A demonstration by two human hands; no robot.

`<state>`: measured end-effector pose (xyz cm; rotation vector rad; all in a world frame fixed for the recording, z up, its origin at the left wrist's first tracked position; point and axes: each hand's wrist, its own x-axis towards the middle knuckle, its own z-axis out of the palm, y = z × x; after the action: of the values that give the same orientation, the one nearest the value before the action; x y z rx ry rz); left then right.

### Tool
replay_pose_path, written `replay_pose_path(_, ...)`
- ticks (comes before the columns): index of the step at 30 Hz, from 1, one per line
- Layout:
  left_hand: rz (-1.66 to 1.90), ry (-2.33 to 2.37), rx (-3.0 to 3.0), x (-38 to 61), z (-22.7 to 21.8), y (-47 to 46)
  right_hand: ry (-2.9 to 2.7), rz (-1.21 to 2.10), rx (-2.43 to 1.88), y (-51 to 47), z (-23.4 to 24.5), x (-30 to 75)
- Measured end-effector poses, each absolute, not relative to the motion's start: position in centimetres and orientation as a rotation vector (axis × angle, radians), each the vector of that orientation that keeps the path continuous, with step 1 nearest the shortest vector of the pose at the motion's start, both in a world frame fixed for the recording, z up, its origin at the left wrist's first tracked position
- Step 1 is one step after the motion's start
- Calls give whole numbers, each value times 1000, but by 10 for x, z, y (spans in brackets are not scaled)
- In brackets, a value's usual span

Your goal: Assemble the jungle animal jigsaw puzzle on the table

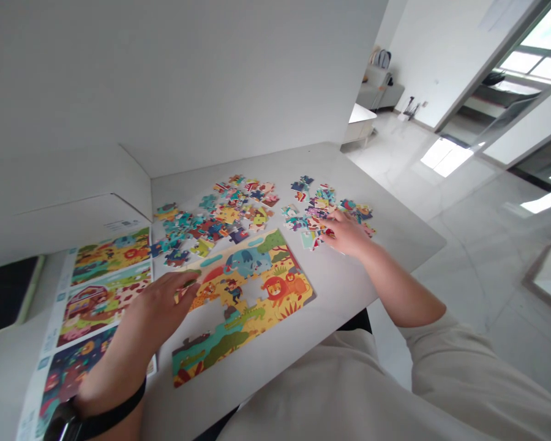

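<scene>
A partly assembled animal jigsaw (252,294) lies on the white table (395,239), showing an elephant, a lion and a crocodile. My left hand (163,303) rests on its upper left edge, fingers together, pinching a small puzzle piece (188,284) at the fingertips. My right hand (346,233) reaches into a pile of loose pieces (319,205) at the right, fingers curled down onto them; what they hold is hidden. A second, larger heap of loose pieces (220,214) lies behind the jigsaw.
A reference sheet (96,294) with several printed pictures lies left of the jigsaw. A white box (64,196) stands at the back left, with a dark phone (9,294) beside it. The table's right edge drops to a glossy floor.
</scene>
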<state>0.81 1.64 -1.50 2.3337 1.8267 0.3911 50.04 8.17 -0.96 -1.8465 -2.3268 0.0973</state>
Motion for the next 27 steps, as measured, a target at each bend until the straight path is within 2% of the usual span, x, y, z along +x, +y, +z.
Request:
replay_pose_path(11, 379, 1826, 2303, 7, -18, 15, -2428, 391, -1312, 76, -15, 493)
replay_pose_path(21, 368, 1834, 2302, 8, -18, 15, -2092, 71, -1953, 85, -19, 532)
replay_pose_path(27, 402, 1811, 2323, 7, -19, 15, -2074, 101, -1909, 89, -20, 543)
